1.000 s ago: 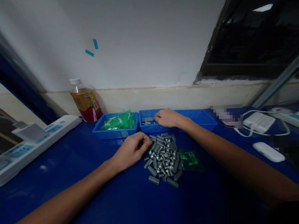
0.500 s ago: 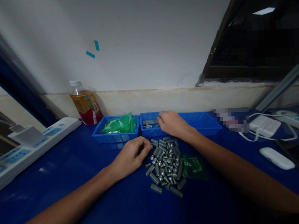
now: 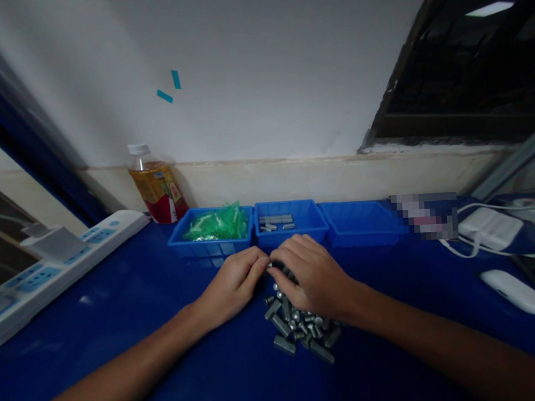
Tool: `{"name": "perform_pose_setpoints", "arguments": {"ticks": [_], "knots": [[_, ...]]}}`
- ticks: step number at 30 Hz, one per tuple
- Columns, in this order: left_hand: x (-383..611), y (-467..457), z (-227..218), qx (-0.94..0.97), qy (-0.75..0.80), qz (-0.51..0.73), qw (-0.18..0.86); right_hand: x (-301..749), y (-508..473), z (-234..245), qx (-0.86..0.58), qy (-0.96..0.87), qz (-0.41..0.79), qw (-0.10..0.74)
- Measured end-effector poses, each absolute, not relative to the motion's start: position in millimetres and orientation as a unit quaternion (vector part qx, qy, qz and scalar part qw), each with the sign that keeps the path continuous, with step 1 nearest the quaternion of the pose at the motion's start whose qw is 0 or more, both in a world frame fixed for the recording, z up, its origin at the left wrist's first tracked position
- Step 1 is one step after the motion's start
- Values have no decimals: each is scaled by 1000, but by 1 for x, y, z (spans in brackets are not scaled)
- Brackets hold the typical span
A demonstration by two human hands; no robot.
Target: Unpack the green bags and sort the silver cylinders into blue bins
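My left hand [image 3: 238, 280] is closed in a pinch at the left edge of the pile, and a small bright metal part [image 3: 269, 264] shows at its fingertips. Curled over the pile, my right hand [image 3: 309, 273] brings its thumb and finger against that same spot; whatever is inside its grip is hidden. Beneath lies a heap of grey metal hex standoffs and screws [image 3: 284, 343], partly covered by the right hand. The middle blue bin [image 3: 290, 205] behind the hands holds several short metal pieces [image 3: 275, 220] in rows.
Green plastic bags [image 3: 217, 224] fill the left blue bin [image 3: 211, 247]. A third blue bin [image 3: 363, 238] stands at the right. Around the table are a drink bottle [image 3: 157, 185], a power strip [image 3: 94, 239], a white charger [image 3: 491, 227] and a white case [image 3: 517, 292].
My right hand has come from the middle bin down and toward me, over the pile and up to my left hand. The left hand stays in its place. The green bag beside the pile is now hidden.
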State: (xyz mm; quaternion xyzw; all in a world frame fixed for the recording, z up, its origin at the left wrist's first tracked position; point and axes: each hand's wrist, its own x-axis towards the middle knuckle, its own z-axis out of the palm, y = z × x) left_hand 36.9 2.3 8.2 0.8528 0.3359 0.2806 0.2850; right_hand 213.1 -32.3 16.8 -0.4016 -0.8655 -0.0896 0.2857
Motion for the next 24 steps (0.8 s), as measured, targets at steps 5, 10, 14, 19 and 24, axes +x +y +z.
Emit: {"name": "perform_pose_setpoints", "arguments": {"ticks": [5, 10, 14, 19, 24], "knots": [[35, 3, 6, 860, 334, 260, 285, 231, -34, 22, -430, -836, -83, 332], [39, 4, 0, 900, 317, 217, 205, 309, -32, 22, -544, -746, -154, 352], [42, 3, 1, 907, 314, 199, 196, 351, -25, 15, -624, -690, -181, 319], [38, 2, 6, 908, 290, 188, 237, 349, -23, 13, -657, -681, -110, 303], [36, 1, 7, 916, 261, 161, 259, 347, -24, 12, -659, -695, -103, 269]]}}
